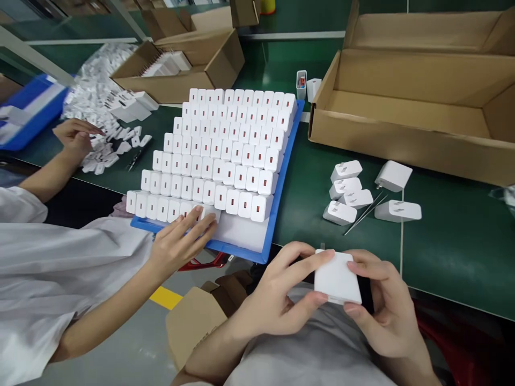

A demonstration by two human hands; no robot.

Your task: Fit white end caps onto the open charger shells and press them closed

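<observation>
A white USB charger (338, 277) is held between my two hands at the table's front edge, its broad flat side facing up and a metal prong at its far end. My left hand (287, 289) grips its left side with thumb and fingers. On the opposite side, my right hand (384, 297) pinches the same charger. Just beyond my hands, several white chargers lie on the green table, among them one charger (340, 213) at the near left and another (397, 210) at the right. Metal tweezers (365, 214) rest between them.
To the left, a blue-rimmed tray (263, 252) holds rows of chargers; a co-worker's hand (183, 236) touches the front row. The co-worker's other hand (76, 136) is by small white parts (104, 150). Cardboard boxes (402, 134) (181, 86) stand behind.
</observation>
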